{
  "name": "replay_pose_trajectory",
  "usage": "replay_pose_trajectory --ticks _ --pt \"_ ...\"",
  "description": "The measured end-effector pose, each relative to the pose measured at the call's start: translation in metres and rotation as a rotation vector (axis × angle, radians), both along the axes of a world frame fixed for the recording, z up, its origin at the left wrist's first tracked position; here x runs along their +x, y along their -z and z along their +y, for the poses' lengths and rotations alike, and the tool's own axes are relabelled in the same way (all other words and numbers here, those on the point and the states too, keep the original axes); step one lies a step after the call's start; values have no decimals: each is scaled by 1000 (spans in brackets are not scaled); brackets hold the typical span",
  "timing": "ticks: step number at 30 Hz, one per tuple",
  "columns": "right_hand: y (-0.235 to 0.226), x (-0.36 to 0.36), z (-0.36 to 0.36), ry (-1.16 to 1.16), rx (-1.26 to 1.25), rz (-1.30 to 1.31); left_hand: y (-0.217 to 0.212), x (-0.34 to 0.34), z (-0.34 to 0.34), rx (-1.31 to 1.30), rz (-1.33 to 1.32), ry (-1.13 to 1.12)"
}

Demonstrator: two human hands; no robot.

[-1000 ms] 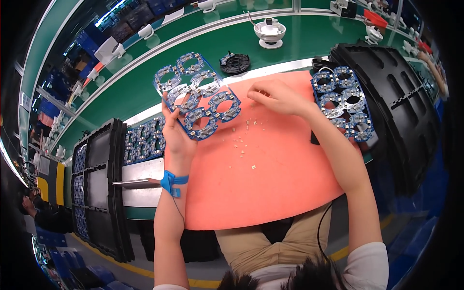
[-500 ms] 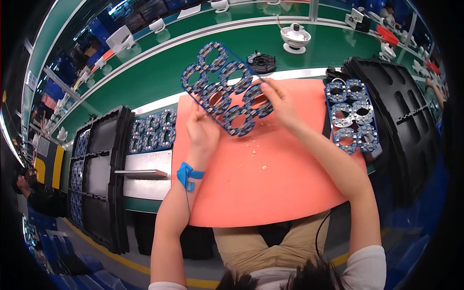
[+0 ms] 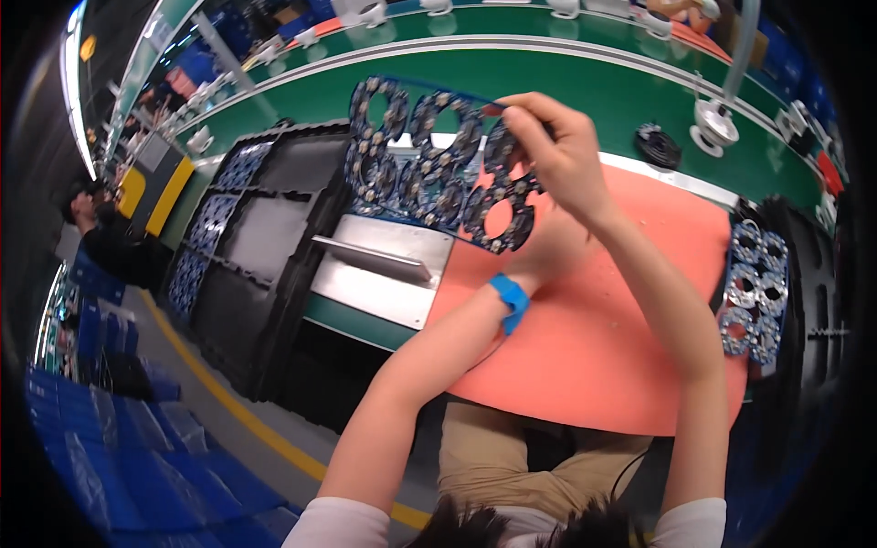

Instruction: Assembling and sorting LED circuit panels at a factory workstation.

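Note:
My right hand [image 3: 557,151] pinches the upper right corner of a blue panel of ring-shaped circuit boards [image 3: 469,139]. The panel is raised and tilted, over the metal plate and the left edge of the pink mat [image 3: 630,301]. Low over the mat, behind my right wrist, is my left hand [image 3: 553,248]. It is blurred and its fingers are mostly hidden, so I cannot make out whether it holds anything. A blue wrist strap [image 3: 512,301] is round my left wrist.
Left of the mat is a metal plate with a raised bar [image 3: 370,256]. Beyond it stand black trays [image 3: 297,219] with blue ring boards [image 3: 215,219]. Another ring-board panel [image 3: 756,288] lies at the mat's right edge. A round black part [image 3: 658,146] and white device [image 3: 714,123] are farther back.
The view has swung left. My right hand has carried the panel left, off the middle of the mat. My left hand has let go of it and moved right, under my right wrist.

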State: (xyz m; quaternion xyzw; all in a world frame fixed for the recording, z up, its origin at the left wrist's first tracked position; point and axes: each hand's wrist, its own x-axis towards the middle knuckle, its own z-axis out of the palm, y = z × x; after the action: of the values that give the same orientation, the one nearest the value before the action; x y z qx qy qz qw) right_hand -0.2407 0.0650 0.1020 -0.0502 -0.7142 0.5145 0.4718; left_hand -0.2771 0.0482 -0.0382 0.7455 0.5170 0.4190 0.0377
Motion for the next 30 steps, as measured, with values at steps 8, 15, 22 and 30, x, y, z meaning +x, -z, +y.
replay_pose_trajectory --ticks 8,15,22,30 --pt "26 -83 -43 -67 179 -111 -5 6 -3 -106 148 -72" --pt "21 -98 -45 -38 175 -88 -1 8 -1 -55 134 -107" --pt "20 -101 -46 -15 436 -198 0 8 -2 -9 156 -136" --pt "9 -100 -50 20 300 -66 -2 10 -5 -10 179 -135"
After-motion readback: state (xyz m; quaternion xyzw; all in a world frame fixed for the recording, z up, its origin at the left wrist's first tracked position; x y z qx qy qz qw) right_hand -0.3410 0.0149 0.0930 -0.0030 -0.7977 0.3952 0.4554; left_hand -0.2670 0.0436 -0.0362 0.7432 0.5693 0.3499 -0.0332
